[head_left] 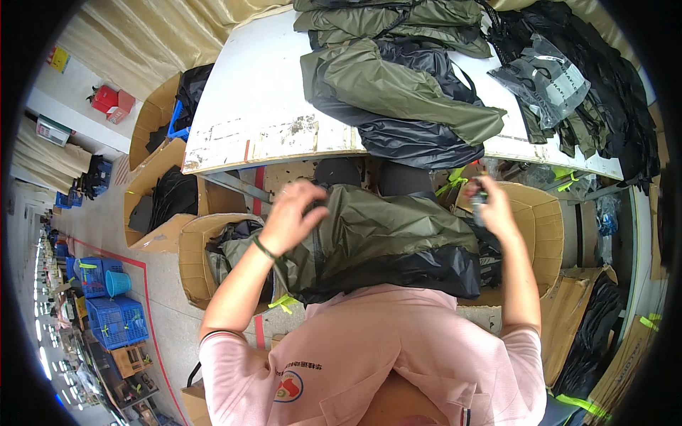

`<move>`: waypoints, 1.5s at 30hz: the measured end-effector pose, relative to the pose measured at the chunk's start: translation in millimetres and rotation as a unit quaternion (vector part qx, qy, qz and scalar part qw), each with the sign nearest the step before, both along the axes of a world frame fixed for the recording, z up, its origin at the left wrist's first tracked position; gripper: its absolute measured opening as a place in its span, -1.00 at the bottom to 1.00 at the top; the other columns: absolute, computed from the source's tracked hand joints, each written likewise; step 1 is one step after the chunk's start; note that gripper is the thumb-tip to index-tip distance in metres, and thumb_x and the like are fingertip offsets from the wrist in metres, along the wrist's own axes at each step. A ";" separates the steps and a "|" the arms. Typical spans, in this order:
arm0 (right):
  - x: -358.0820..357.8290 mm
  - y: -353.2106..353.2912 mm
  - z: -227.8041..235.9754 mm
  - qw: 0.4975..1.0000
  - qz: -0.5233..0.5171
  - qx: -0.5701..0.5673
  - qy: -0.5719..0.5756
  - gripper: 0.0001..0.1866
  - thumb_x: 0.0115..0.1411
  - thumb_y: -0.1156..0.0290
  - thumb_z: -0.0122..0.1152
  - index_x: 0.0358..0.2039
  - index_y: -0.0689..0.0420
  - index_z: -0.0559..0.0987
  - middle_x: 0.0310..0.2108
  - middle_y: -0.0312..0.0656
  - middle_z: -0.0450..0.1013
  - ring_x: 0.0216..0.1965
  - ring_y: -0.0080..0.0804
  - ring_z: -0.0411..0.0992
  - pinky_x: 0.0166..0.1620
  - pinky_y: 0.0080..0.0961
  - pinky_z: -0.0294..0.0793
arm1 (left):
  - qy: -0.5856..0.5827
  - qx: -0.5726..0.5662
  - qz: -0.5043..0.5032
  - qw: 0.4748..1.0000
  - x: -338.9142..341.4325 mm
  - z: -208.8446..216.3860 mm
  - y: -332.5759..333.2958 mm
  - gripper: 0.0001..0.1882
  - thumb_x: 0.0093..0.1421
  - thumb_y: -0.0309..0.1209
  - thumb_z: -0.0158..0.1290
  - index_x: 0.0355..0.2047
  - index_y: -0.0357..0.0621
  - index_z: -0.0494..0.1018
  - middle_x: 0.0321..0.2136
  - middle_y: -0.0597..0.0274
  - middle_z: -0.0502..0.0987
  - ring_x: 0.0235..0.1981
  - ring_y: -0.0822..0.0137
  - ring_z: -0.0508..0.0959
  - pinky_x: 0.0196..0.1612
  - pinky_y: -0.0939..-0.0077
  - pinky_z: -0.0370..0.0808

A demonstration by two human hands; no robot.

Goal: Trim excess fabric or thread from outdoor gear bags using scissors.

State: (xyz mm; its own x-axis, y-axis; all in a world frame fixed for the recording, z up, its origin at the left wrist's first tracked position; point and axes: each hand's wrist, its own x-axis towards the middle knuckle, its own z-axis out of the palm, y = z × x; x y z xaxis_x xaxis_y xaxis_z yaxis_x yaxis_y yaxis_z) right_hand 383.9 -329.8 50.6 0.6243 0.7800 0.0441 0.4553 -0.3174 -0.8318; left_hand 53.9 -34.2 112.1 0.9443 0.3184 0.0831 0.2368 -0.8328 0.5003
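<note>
Across my lap lies an olive-green and black coated-fabric piece (398, 227), probably a bag. Over its left end hovers my left hand (293, 216), with curved fingers apart and nothing visible in them. My right hand (491, 206) is raised past the right end of the fabric, closed around a small dark hand tool (477, 193). Motion blur hides the tool's exact kind. On the white table (241, 92) in front of me, more olive and black fabric pieces (405, 92) lie in a loose heap.
Cardboard boxes stand on both sides of my lap: a left one (195, 259) holding fabric and a right one (536, 220). A clear plastic bag (543, 82) rests on a black pile (604, 78) at the table's right. Blue crates (117, 323) stand at far left.
</note>
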 end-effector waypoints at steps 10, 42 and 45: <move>-54.5 50.7 -35.3 0.995 0.029 -0.052 -0.075 -0.60 -0.20 0.71 0.15 -0.24 0.19 0.45 -0.34 -0.01 0.47 -0.20 0.00 0.46 -0.16 -0.28 0.45 | -0.207 -0.460 0.273 0.819 -28.9 -91.1 61.7 -0.77 0.27 -0.32 0.04 -0.22 -0.25 0.50 -0.28 0.19 0.59 -0.25 0.33 0.55 -0.14 0.43 0.47; 17.6 68.7 -26.9 1.000 0.006 -0.024 -0.004 -0.61 -0.11 0.71 0.17 -0.18 0.25 0.44 -0.35 -0.12 0.50 -0.31 -0.47 0.45 -0.19 -0.56 0.40 | -0.107 0.069 0.061 0.990 58.7 -51.8 42.0 -0.52 -0.02 -0.28 0.25 -0.06 -0.04 0.45 -0.27 0.15 0.43 -0.13 0.07 0.39 -0.05 0.25 0.25; 13.1 70.4 -36.7 0.998 0.036 -0.056 -0.002 -0.54 -0.10 0.69 0.21 -0.11 0.24 0.43 -0.33 -0.06 0.49 -0.32 -0.38 0.45 -0.18 -0.55 0.40 | -0.092 0.052 0.105 0.989 66.9 -60.3 46.0 -0.56 -0.03 -0.27 0.26 -0.10 -0.02 0.48 -0.29 0.19 0.43 -0.15 0.10 0.39 -0.07 0.27 0.26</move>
